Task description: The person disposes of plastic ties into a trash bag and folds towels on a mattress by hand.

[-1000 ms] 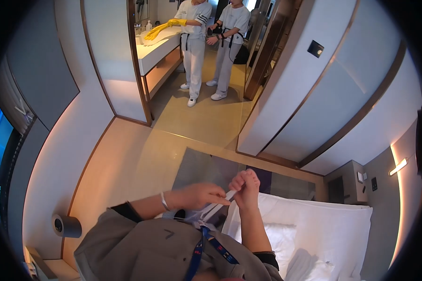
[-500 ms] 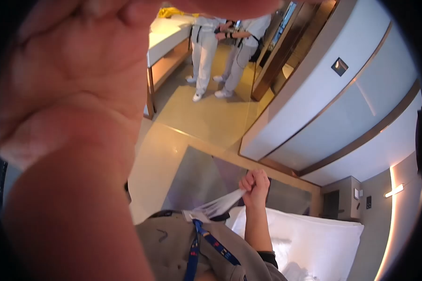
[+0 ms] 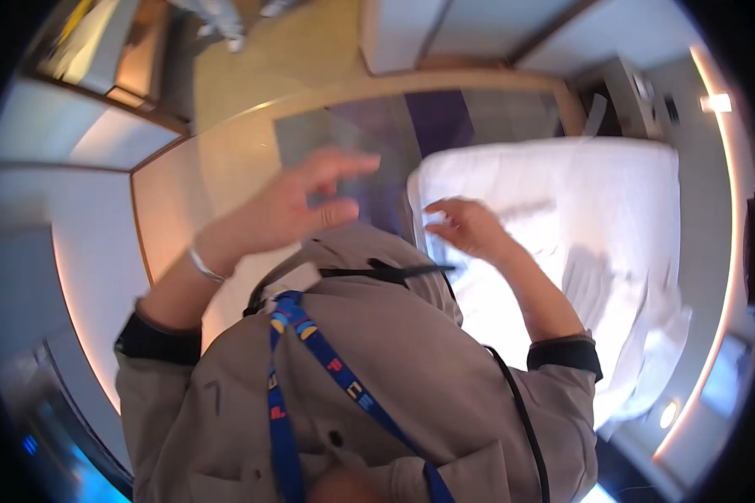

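My left hand point(image 3: 319, 197) is held out in front of my waist, thumb and fingers apart, with nothing seen in it. A pale band point(image 3: 203, 264) circles that wrist. My right hand point(image 3: 470, 228) hovers over the near side of the white bed point(image 3: 633, 180), its fingers curved and a gap left between thumb and fingertips. It appears to hold nothing. Both hands are somewhat blurred. A blue patterned lanyard point(image 3: 335, 369) hangs down my grey-brown shirt point(image 3: 436, 360), with a white badge point(image 3: 294, 283) at its end. A black strap point(image 3: 386, 272) crosses my waist.
Rumpled white bedding point(image 3: 621, 335) lies on the bed. Beyond it is a striped grey and purple carpet point(image 3: 440, 121). A blurred pale strip point(image 3: 596, 116) shows past the bed's far edge. Another person's white shoes point(image 3: 235, 42) stand at upper left, beside a wooden-sided table point(image 3: 138, 63).
My left hand has moved from close before the camera down to my waist. My right hand has let go of the stretched translucent white material. The view has tilted downward towards my body.
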`<action>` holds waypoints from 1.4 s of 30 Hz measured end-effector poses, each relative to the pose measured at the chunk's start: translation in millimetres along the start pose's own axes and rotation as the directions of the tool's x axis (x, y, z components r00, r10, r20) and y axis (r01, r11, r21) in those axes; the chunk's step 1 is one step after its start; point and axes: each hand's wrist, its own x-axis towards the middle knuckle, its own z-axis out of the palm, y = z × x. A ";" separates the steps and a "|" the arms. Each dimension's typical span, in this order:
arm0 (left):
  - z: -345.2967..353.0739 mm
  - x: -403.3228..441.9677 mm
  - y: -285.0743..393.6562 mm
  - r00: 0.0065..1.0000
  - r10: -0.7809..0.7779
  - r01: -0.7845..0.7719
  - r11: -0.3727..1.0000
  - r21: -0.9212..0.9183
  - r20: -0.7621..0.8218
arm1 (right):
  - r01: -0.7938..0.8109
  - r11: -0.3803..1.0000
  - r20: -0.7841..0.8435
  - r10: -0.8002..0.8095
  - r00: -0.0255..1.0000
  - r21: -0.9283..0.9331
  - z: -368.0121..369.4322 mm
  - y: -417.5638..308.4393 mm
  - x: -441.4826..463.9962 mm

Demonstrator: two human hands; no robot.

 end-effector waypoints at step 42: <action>146.1 63.2 -150.7 0.927 -0.151 0.065 0.966 0.249 0.343 | -0.373 0.172 0.164 0.681 0.714 0.912 160.0 115.0 -52.1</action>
